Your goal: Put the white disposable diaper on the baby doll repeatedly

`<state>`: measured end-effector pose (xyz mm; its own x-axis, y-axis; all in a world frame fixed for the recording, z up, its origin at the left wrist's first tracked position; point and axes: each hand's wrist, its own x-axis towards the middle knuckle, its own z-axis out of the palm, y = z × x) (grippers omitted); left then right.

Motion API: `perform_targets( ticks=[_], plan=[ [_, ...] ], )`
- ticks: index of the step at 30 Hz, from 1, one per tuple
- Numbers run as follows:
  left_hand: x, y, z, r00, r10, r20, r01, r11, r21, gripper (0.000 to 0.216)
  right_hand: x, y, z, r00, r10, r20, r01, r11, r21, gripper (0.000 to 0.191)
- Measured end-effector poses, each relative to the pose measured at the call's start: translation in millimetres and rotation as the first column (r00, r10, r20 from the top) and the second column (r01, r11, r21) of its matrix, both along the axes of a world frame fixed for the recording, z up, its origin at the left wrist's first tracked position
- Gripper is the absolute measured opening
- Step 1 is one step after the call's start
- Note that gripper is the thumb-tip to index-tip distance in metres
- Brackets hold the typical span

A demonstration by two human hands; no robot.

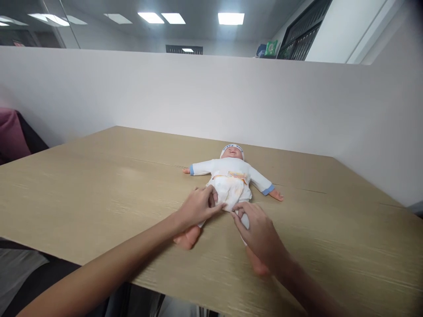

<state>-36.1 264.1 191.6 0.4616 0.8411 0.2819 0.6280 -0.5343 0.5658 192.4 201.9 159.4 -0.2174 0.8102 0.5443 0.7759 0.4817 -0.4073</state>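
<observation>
A baby doll (231,174) lies on its back on the wooden table (99,185), head toward the far wall, arms spread. It wears a white top with blue cuffs, a white cap and a white diaper (231,190). My left hand (198,206) rests on the doll's left thigh, fingers pinched on the diaper's lower edge. My right hand (259,231) covers the other leg, its fingertips also pinching the diaper's bottom edge. The doll's bare feet poke out beneath my hands.
A white partition wall (211,97) runs along the far side of the table. A dark red cushion or chair (11,132) sits at the far left. The table's near edge crosses beneath my forearms.
</observation>
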Motion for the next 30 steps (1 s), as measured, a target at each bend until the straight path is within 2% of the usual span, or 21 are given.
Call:
perform_targets(
  ticks=[4,9,12,15,20,24,27,30],
  plan=[
    [0.8,-1.1,-2.9,0.994,0.080,0.077,-0.075,0.995,-0.068,0.039,-5.7,5.8,-5.3,0.993,-0.094,0.068,0.088,0.992,0.089,0.004],
    [4.3,3.4,-0.6,0.999,0.047,-0.025,-0.049,0.995,-0.091,0.040,-7.2,11.6,-8.9,0.977,-0.124,0.176,0.105,0.988,0.109,0.007],
    [6.0,5.2,-1.7,0.998,0.027,-0.056,-0.030,0.998,-0.054,0.044,-6.7,13.3,-10.8,0.973,-0.109,0.203,0.093,0.992,0.091,0.007],
    [5.2,4.3,-5.1,1.000,0.004,-0.024,-0.005,1.000,-0.013,0.043,-6.5,11.8,-10.6,0.978,-0.088,0.187,0.076,0.995,0.069,0.010],
    [2.1,2.7,-11.0,0.991,-0.064,0.115,0.060,0.998,0.034,0.023,-6.7,7.1,-5.9,0.992,-0.043,0.117,0.040,0.999,0.031,0.010],
    [2.3,3.1,-11.1,0.983,-0.077,0.169,0.071,0.997,0.040,0.017,-6.1,5.6,-5.0,0.994,-0.012,0.113,0.012,1.000,0.000,0.014],
    [3.4,3.3,-8.6,0.985,-0.091,0.144,0.091,0.996,0.013,0.020,-6.6,3.7,-6.8,0.995,0.009,0.104,-0.005,0.999,-0.033,0.018],
    [5.3,2.8,-7.0,0.993,-0.046,0.112,0.048,0.999,-0.017,0.028,-8.5,1.2,-8.2,0.998,0.016,0.067,-0.012,0.998,-0.061,0.021]
  ],
)
